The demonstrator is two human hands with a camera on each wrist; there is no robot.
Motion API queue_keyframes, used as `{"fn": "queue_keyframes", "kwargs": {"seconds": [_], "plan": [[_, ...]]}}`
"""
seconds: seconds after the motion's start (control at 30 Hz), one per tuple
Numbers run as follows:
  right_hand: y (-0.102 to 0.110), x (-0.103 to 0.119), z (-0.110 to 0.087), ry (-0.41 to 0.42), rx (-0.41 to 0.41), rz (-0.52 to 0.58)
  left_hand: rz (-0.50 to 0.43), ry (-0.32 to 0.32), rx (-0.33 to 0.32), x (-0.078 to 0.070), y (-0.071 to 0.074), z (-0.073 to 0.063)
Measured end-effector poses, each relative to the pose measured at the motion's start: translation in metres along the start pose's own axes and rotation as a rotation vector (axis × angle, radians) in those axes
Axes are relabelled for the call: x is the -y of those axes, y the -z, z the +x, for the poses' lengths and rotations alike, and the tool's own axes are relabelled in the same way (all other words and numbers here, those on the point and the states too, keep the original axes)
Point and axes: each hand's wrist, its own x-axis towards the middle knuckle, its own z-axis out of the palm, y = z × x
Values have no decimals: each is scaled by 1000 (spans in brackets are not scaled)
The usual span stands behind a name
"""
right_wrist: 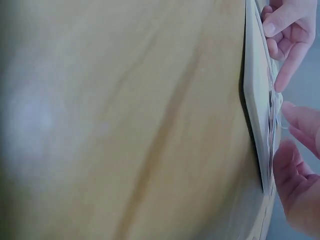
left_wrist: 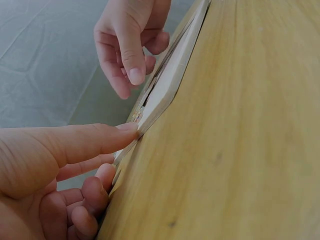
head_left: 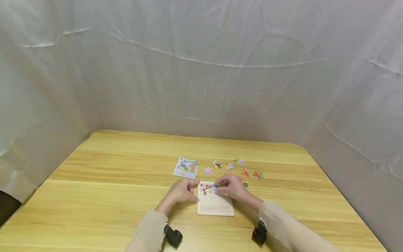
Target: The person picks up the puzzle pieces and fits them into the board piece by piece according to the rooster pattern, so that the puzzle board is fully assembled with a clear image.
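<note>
A white puzzle tray (head_left: 215,209) lies flat on the table, with joined puzzle pieces (head_left: 207,188) along its far edge showing a red and yellow figure on lilac. My left hand (head_left: 182,190) is at the tray's left side, its straight thumb touching the rim and its index fingertip at the far left corner. Over the tray's far right part, my right hand (head_left: 232,187) pinches a puzzle piece (head_left: 216,186) between thumb and index finger, mostly hidden by the fingers. Both wrist views see the tray nearly edge-on, with the left hand (left_wrist: 75,165) close to its rim.
Beyond the tray lies a square picture card (head_left: 185,167) of a colourful bird. Several loose puzzle pieces (head_left: 228,166) are scattered behind and to the right of the tray, some (head_left: 245,182) near the right hand. Pale cloth (head_left: 201,87) hangs around the wooden table (head_left: 126,210).
</note>
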Motion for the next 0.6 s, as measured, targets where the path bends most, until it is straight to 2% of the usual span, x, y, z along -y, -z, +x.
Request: {"fn": "queue_keyframes", "kwargs": {"seconds": [0.23, 0.6], "plan": [[-2, 1, 3, -81, 77, 110, 1, -13, 1, -1, 0, 0], [-3, 1, 6, -119, 99, 90, 1, -11, -3, 0, 0, 0]]}}
